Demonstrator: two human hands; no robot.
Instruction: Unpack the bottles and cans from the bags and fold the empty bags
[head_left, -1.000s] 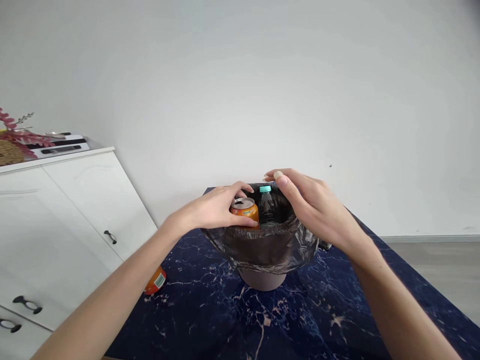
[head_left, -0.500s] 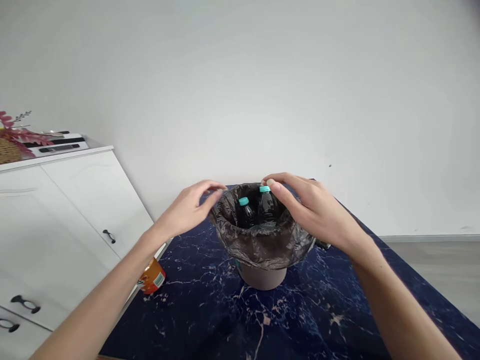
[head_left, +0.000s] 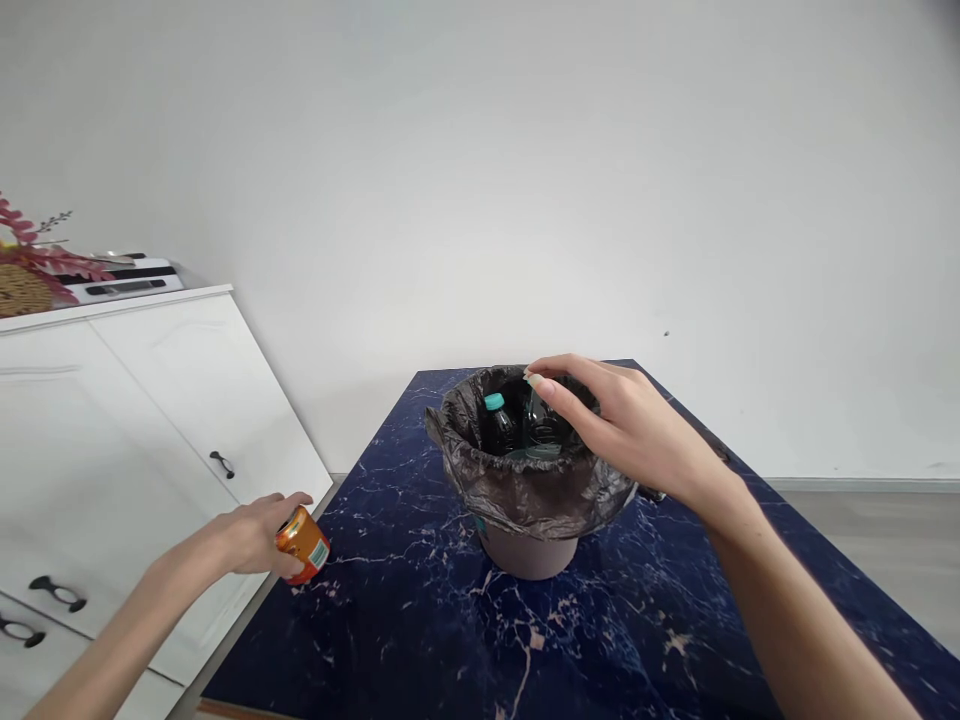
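My left hand (head_left: pixel 262 535) is round an orange drink can (head_left: pixel 304 545) at the table's left edge, thumb on the near side and fingers over the far side. The can stands on the table, slightly tilted in view. My right hand (head_left: pixel 611 410) is over the bin, thumb and fingertips closed at the top of a dark bottle (head_left: pixel 544 420); its cap is hidden behind them. Another dark bottle with a teal cap (head_left: pixel 494 402) stands beside it. Both bottles are inside a bin (head_left: pixel 529 555) lined with a black plastic bag (head_left: pixel 525 500) folded over the rim.
The bin stands on a dark blue marbled table (head_left: pixel 405 620). White cabinets (head_left: pixel 150 430) with black handles stand to the left, bearing a woven basket (head_left: pixel 22 290) with pink leaves. A partly hidden dark object (head_left: pixel 651 493) lies right of the bin. A pale wall (head_left: pixel 480 180) rises behind.
My left hand has left the bag's rim and moved down and left to the orange can. My right hand has stayed at the bottle top, its fingertips now covering the teal cap.
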